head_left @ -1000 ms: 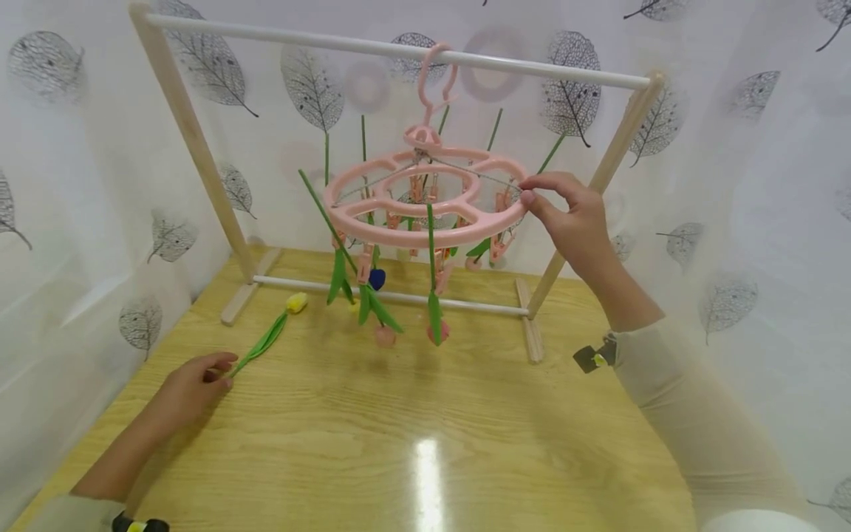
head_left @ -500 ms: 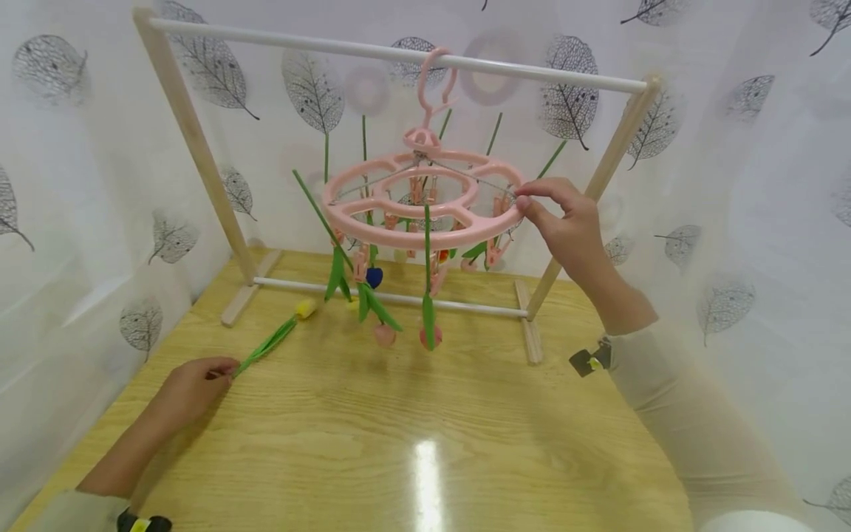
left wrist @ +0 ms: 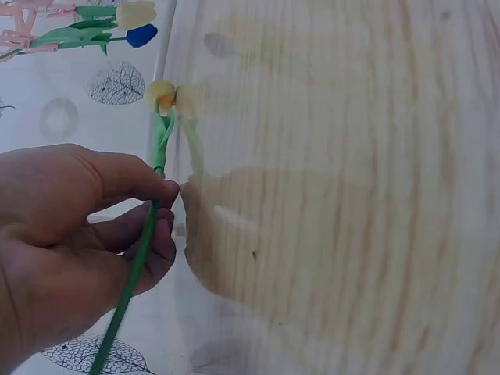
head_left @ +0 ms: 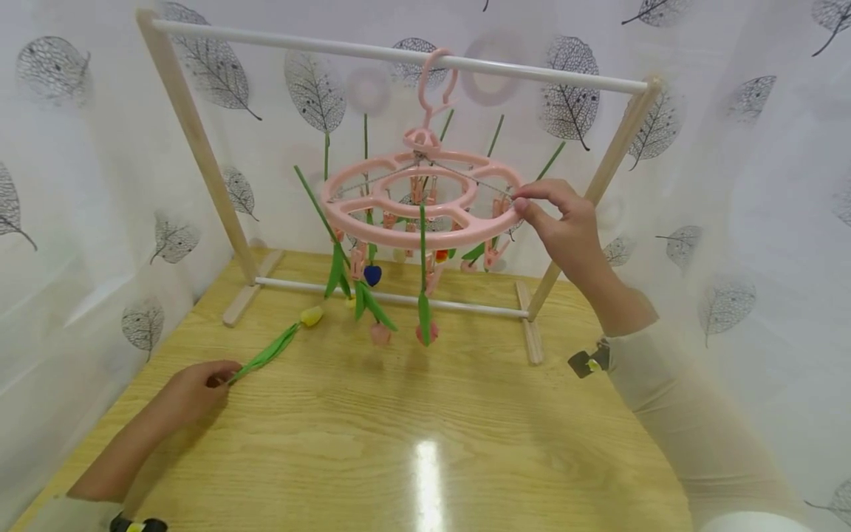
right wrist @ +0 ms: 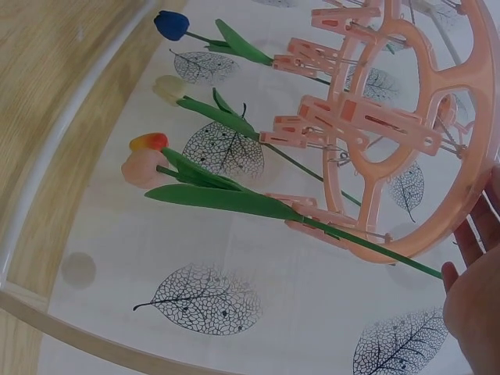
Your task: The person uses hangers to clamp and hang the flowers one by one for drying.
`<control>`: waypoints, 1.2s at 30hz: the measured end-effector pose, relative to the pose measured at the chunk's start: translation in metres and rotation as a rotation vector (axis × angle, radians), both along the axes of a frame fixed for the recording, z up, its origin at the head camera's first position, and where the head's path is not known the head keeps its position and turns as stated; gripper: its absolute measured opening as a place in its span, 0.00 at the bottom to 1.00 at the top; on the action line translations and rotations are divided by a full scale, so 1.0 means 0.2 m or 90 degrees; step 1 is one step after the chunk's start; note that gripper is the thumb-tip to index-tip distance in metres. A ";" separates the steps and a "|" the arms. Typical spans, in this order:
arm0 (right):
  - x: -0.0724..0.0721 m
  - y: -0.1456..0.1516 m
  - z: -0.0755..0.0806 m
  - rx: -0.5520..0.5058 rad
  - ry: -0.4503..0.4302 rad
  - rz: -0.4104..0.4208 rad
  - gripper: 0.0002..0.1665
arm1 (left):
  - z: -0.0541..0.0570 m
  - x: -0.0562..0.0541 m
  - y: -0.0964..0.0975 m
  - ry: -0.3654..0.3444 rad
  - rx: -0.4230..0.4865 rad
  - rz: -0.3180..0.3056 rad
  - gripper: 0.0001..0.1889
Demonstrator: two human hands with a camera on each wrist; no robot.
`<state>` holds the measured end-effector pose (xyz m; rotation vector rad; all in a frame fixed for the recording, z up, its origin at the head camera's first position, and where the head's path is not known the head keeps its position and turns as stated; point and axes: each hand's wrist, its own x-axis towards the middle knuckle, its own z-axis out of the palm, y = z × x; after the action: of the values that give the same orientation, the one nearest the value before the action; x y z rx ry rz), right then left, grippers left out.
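Note:
My left hand (head_left: pixel 196 391) pinches the green stem of a yellow tulip (head_left: pixel 274 349) low over the table's left side. The tulip's head points away toward the rack; in the left wrist view its stem (left wrist: pixel 133 273) crosses my fingers. With thumb and index finger, my right hand (head_left: pixel 565 229) holds the right rim of a round pink clip hanger (head_left: pixel 415 238). Several tulips hang head down from its clothespins, among them a blue tulip (head_left: pixel 372 275) and a pink tulip (head_left: pixel 427 332). From the right wrist, a pale pink tulip (right wrist: pixel 144 169) shows clipped near my right hand (right wrist: pixel 480 301).
The hanger's hook (head_left: pixel 425 81) sits over the white top bar (head_left: pixel 319 46) of a wooden rack. A lower white bar (head_left: pixel 465 304) joins the rack's feet on the wood-grain table (head_left: pixel 346 428). A leaf-patterned white curtain (head_left: pixel 711 185) surrounds it.
The yellow tulip's head has swung right and slightly nearer, and my left hand has dipped a little. The hanger has turned slightly, its front flowers shifting left with my right hand on the rim.

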<state>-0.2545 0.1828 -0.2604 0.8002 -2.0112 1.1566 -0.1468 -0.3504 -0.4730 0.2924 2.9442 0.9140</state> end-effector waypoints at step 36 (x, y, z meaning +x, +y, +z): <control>-0.01 -0.02 -0.03 0.010 -0.004 0.003 0.08 | 0.01 0.03 0.12 0.001 0.100 -0.050 0.18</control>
<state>-0.2563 0.1790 -0.2661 0.8096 -2.0267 1.1489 -0.1403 -0.3261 -0.4703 0.4124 2.8446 1.1361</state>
